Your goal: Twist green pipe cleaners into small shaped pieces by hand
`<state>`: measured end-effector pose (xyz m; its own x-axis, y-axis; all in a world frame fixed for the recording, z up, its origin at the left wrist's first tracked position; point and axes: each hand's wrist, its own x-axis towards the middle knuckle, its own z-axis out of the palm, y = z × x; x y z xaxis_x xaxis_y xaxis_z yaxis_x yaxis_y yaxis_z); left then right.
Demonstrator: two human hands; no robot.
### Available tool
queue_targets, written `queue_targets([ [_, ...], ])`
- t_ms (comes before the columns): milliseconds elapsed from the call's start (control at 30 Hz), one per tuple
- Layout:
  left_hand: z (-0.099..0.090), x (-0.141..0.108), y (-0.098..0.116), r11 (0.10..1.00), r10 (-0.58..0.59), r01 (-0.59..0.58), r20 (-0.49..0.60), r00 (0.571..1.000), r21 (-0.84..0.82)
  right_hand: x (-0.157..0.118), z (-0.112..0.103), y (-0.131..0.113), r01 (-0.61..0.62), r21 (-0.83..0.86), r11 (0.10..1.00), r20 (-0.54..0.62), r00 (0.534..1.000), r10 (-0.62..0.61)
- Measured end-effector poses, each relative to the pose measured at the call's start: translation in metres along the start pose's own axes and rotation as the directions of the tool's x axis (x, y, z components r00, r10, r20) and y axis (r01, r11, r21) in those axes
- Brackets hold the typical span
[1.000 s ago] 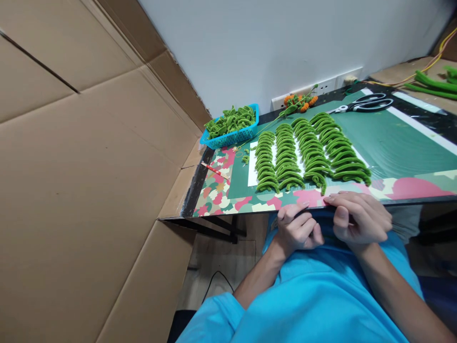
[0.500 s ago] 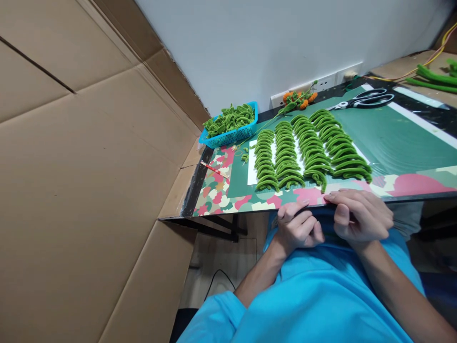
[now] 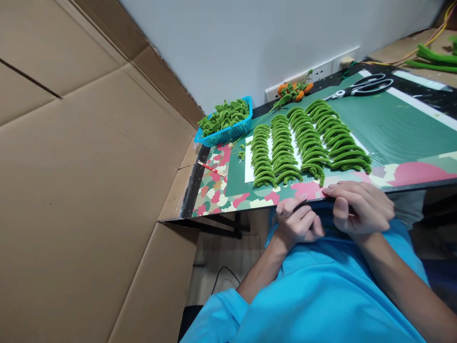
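My left hand (image 3: 300,221) is curled at the table's front edge, its index fingertip against the edge. Just to the right, my right hand (image 3: 362,207) rests on the same edge with its fingers bent and pressed together. Neither hand shows an object between its fingers, though their undersides are hidden. Beyond them, curved fuzzy green pieces (image 3: 312,143) lie in several neat rows on white paper (image 3: 249,166) over a green cutting mat (image 3: 385,124). The front piece of the third row points toward my right hand.
A blue basket (image 3: 224,136) of green pieces stands at the back left. Orange flowers (image 3: 300,93) lie by the wall socket, black-handled scissors (image 3: 371,85) on the mat's far side. A red-and-white stick (image 3: 212,168) is at the left. Cardboard (image 3: 89,190) walls the left side.
The whole view has shifted slightly, with the table and its contents appearing a little higher and further left. Both hands keep their pose at the edge.
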<state>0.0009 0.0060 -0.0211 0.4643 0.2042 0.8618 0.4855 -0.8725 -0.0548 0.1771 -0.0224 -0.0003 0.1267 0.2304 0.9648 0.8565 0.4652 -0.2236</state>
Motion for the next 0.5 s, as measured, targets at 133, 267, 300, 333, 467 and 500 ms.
queue_targets([
  [133, 0.0004, -0.0041, -0.0005, 1.0, -0.017, 0.016, 0.049, 0.999, 0.013, 0.0048, 0.0012, -0.0017, 0.017, 0.016, 1.0, -0.017, 1.0, -0.017],
  [267, -0.0004, -0.0015, -0.0005, 0.999, -0.003, 0.001, 0.034, 0.999, 0.036, 0.0066, 0.0023, -0.0022, 0.019, 0.043, 0.999, -0.033, 0.999, -0.018],
  [300, -0.0008, 0.0002, -0.0004, 1.0, -0.003, 0.003, 0.018, 1.0, 0.029, 0.0061, 0.0025, -0.002, 0.013, 0.036, 0.999, -0.026, 1.0, -0.012],
  [333, -0.001, 0.0015, -0.0004, 1.0, -0.006, 0.006, 0.006, 1.0, 0.02, 0.0055, 0.0025, -0.0018, 0.003, 0.024, 1.0, -0.017, 1.0, -0.003],
  [467, 0.0, -0.0018, -0.0017, 0.999, -0.002, 0.002, 0.015, 1.0, 0.033, 0.0063, 0.0021, -0.002, -0.003, 0.017, 1.0, -0.005, 1.0, 0.003],
  [500, 0.0006, -0.0042, -0.0024, 0.999, 0.002, -0.003, 0.034, 0.999, 0.042, 0.0074, 0.0019, -0.0023, 0.005, 0.026, 1.0, -0.009, 1.0, -0.004],
])
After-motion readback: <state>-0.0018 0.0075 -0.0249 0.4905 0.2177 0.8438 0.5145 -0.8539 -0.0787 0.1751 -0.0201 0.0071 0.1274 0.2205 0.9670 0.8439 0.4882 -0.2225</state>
